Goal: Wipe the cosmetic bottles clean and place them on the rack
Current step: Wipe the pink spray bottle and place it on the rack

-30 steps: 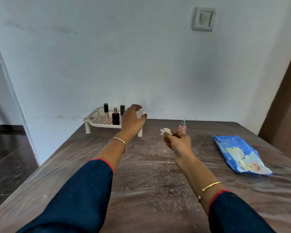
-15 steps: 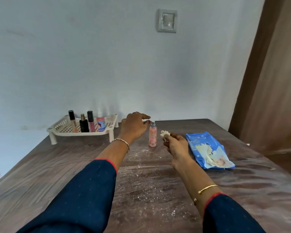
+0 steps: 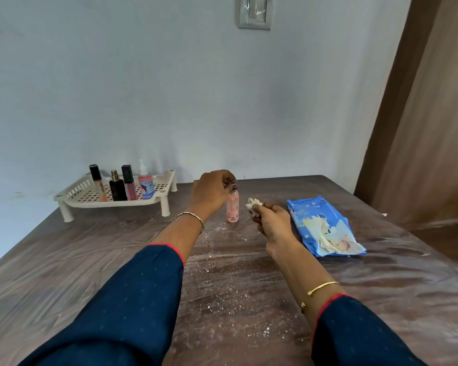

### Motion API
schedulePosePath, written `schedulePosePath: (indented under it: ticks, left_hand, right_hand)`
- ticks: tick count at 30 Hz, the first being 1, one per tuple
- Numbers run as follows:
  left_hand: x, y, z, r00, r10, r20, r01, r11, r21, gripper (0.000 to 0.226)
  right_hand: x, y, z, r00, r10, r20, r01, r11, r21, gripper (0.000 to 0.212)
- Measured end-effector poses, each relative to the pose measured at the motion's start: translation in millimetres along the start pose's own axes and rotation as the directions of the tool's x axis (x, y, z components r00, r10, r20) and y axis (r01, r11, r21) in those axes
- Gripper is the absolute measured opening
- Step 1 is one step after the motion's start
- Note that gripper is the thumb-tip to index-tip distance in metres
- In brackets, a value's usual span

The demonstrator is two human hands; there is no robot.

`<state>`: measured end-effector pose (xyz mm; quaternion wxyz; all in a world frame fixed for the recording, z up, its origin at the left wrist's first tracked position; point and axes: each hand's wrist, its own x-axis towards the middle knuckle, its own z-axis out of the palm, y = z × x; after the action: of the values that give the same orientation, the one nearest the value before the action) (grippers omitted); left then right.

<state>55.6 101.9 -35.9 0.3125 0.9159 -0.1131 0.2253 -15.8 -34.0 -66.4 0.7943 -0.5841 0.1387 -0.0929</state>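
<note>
Powder-dusted brown table (image 3: 222, 286): the left hand (image 3: 212, 191) pinches the cap of a small pink plastic bottle (image 3: 232, 208) standing there; the right hand (image 3: 273, 225) grips a crumpled white wipe (image 3: 252, 204) just beside it. Wiping looks next, then the white lattice rack (image 3: 111, 204).

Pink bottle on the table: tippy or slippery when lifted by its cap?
Probably tippy: the pink bottle is tall and narrow, standing upright on the table. Likely light, since the left hand pinches only its top. Smooth clear body may be slippery.
</note>
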Motion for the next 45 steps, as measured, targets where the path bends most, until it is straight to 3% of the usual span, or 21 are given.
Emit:
schedulePosePath:
  ticks: [4, 10, 16, 22, 25, 34, 42, 45]
  left_hand:
    - [-6.9, 2.8, -10.4, 1.000, -0.012, -0.010, 0.011, 0.997, -0.075, 0.005]
    - [-30.7, 14.0, -48.5, 0.997, -0.062, 0.050, 0.077, 0.904, -0.421, 0.011]
    - [-89.8, 17.0, -91.0, 0.984, -0.053, 0.168, 0.133, 0.848, -0.513, 0.019]
    - [-153.0, 11.8, -108.6, 0.972, -0.063, 0.226, 0.189, 0.781, -0.595, 0.015]
    - [-172.6, 8.9, -110.6, 0.974, -0.086, 0.208, 0.196, 0.776, -0.600, 0.014]
    - [-194.9, 12.2, -108.3, 0.986, -0.103, 0.131, 0.159, 0.806, -0.570, 0.014]
    - [-195.6, 11.8, -109.1, 0.982, -0.155, 0.112, 0.191, 0.808, -0.558, 0.014]
    - [-193.5, 14.4, -108.5, 0.980, -0.156, 0.124, 0.198, 0.825, -0.530, 0.015]
  right_hand:
    - [-5.9, -3.7, 3.7, 1.000, -0.014, 0.009, 0.014, 1.000, -0.008, 0.015]
    - [-28.6, -14.0, 1.5, 0.993, -0.112, 0.046, 0.112, 0.994, -0.009, 0.022]
    - [-77.8, -14.5, -3.3, 0.954, -0.244, 0.174, 0.243, 0.970, 0.027, 0.021]
    - [-136.5, 7.3, -9.4, 0.877, -0.428, 0.220, 0.463, 0.875, -0.142, 0.024]
    - [-155.6, 24.0, -9.2, 0.825, -0.520, 0.220, 0.564, 0.757, -0.329, 0.023]
    - [-179.8, 44.4, -5.8, 0.680, -0.670, 0.297, 0.716, 0.520, -0.466, 0.026]
    - [-193.5, 58.7, -4.6, 0.395, -0.751, 0.529, 0.806, 0.007, -0.591, 0.025]
    - [-198.1, 58.9, -2.5, 0.387, -0.668, 0.635, 0.730, -0.199, -0.654, 0.029]
